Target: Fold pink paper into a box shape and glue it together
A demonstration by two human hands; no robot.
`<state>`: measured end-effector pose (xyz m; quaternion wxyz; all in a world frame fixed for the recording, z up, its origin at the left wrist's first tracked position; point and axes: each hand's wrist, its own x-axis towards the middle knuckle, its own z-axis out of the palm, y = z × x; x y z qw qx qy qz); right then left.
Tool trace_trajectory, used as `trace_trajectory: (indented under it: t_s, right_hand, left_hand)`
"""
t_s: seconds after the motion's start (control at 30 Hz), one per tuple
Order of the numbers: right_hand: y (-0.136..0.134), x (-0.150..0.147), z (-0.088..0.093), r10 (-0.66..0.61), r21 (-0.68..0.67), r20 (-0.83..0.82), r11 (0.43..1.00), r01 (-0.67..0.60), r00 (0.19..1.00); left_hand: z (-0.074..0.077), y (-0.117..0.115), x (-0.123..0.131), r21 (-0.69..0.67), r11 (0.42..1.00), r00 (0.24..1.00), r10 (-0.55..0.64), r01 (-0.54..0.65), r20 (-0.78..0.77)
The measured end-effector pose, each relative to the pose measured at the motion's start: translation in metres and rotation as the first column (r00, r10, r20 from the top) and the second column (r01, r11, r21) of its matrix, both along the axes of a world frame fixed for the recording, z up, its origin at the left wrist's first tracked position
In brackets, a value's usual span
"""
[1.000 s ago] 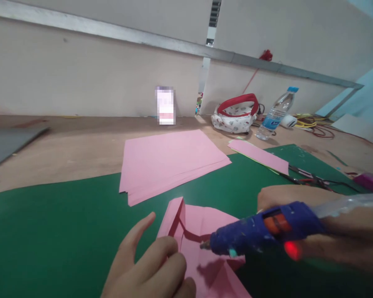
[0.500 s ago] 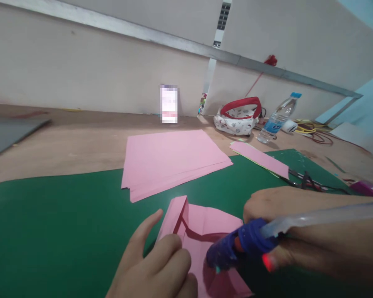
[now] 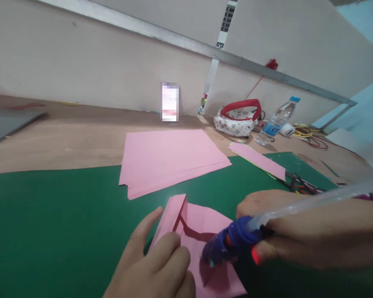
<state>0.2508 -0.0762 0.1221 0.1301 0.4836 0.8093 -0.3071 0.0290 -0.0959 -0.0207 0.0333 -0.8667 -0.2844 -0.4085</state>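
A folded pink paper piece (image 3: 202, 219) lies on the green mat near the bottom centre, its left edge raised in a fold. My left hand (image 3: 158, 260) rests on its left part, thumb stretched out and the other fingers curled over the paper; its fingertips are hidden. In my right hand (image 3: 279, 231) is a blue glue gun (image 3: 233, 242) with a clear glue stick running out of its back. The gun's dark nozzle points down over the middle of the pink paper. A red glow shows at my right hand's fingertip.
Behind lies a stack of pink sheets (image 3: 170, 159). Farther back are a lit phone (image 3: 170, 102), a white and red pouch (image 3: 236, 120) and a water bottle (image 3: 275, 124). A pink strip (image 3: 259, 159) and dark-handled tools (image 3: 301, 184) lie at right.
My right hand and the glue gun have shifted slightly left over the paper. My left hand keeps nearly the same place. The view has tilted a little.
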Motion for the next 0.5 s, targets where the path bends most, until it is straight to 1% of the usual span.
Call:
trace_trajectory:
  t_s: [0.1, 0.2, 0.33, 0.43, 0.5]
  right_hand:
    - [-0.003, 0.01, 0.002, 0.064, -0.002, 0.069, 0.998, -0.064, 0.996]
    - [-0.006, 0.022, 0.004, 0.085, 0.053, 0.091, 0.995, -0.09, 0.992]
    - [-0.01, 0.025, 0.001, 0.11, 0.122, 0.029, 0.986, -0.113, 0.994]
    - [-0.011, 0.022, -0.007, 0.074, 0.122, -0.049, 0.99, -0.068, 0.996]
    - [-0.013, 0.022, -0.011, 0.048, 0.1, -0.066, 0.994, -0.041, 0.997]
  left_hand:
    - [0.0, 0.0, 0.0, 0.006, 1.0, 1.0, 0.007, -0.007, -0.009]
    - [0.001, 0.001, 0.001, 0.033, 0.999, 1.0, 0.009, -0.01, 0.003]
    - [0.004, 0.003, 0.002, -0.016, 1.0, 0.999, 0.001, -0.001, -0.04]
    - [0.004, 0.003, 0.002, -0.006, 1.0, 0.999, -0.01, 0.01, -0.047]
    - [0.003, 0.002, 0.0, -0.016, 1.0, 0.999, -0.016, 0.015, -0.044]
